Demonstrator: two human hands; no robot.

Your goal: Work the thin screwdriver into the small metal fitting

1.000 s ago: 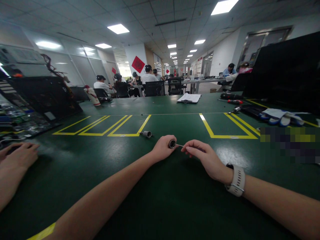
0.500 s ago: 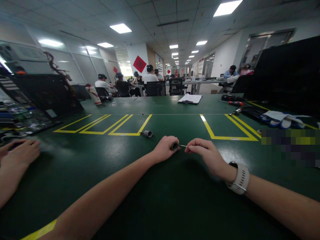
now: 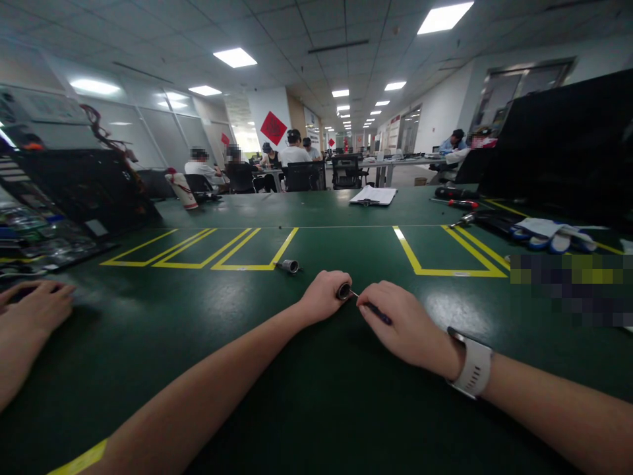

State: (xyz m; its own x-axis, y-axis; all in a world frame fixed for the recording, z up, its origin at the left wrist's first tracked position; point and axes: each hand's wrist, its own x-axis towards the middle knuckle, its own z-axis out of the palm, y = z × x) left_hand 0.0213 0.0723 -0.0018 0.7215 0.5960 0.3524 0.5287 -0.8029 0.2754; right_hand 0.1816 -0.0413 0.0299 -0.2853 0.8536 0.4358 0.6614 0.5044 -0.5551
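Here, toward the middle of the green surface (image 3: 316, 396), the left hand (image 3: 324, 295) clamps a small metal cylinder (image 3: 343, 291) while the right hand (image 3: 403, 323) pinches a thin tool (image 3: 372, 306) at its opening, best kept steady and aligned.

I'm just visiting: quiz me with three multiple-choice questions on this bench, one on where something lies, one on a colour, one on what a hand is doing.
1. Where is the loose metal fitting?
A. by the yellow lines
B. on the clipboard
C. beside the gloves

2. What colour is the watch strap?
A. black
B. white
C. red

3. What is the left hand doing?
A. lying flat
B. gripping a small cylinder
C. pointing

Answers: 1 A, it lies at the edge of the lines; 2 B, the strap is pale white; 3 B, its fingers close round the cylinder while the right hand holds a thin tool to it.
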